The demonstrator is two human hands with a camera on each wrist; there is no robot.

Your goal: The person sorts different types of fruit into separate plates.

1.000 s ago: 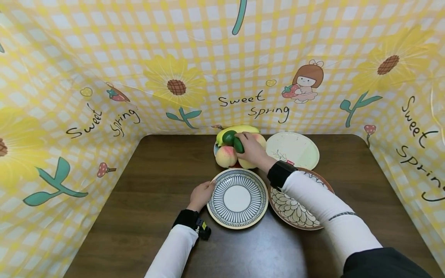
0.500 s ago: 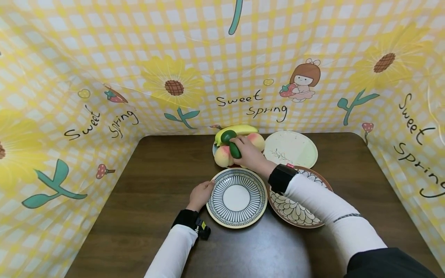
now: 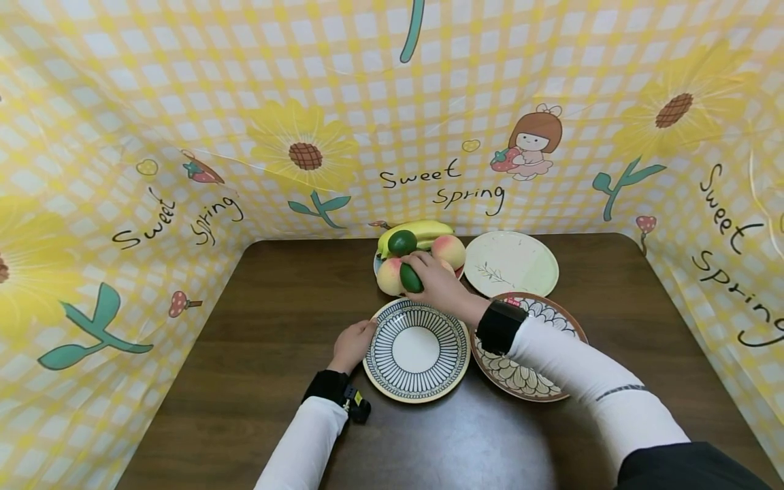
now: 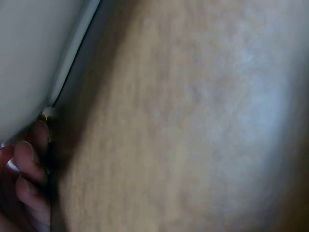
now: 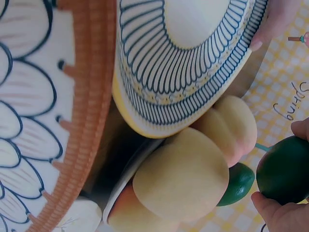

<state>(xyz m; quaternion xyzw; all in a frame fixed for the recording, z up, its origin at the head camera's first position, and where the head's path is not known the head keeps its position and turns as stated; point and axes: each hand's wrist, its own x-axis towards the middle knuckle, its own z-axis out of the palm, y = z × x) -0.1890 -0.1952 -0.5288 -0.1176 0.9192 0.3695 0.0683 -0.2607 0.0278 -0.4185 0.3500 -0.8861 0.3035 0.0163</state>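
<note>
My right hand [image 3: 439,282] holds a dark green oval fruit [image 3: 410,278] between thumb and fingers, over the near side of the fruit pile. The right wrist view shows this green fruit [image 5: 284,169] large at the right edge, with several peaches [image 5: 181,175] beside it. A second green fruit [image 3: 402,243] lies on the pile with a peach [image 3: 449,251] and yellow bananas [image 3: 422,231]. Under them is a bowl or plate, mostly hidden. My left hand [image 3: 353,346] pinches the left rim of a blue-and-white striped plate [image 3: 416,350], its fingertips [image 4: 30,154] curled beneath.
A brown-rimmed plate with a petal pattern [image 3: 520,374] lies right of the striped one, partly under my right forearm. Behind it is a pale green plate [image 3: 514,262]. The dark wooden table [image 3: 275,327] meets a yellow checked cloth [image 3: 367,136] at its back and sides.
My right hand has drawn the green fruit off the pile's top, toward me and slightly left. The second green fruit and the peach behind show more. My left hand stays on the rim.
</note>
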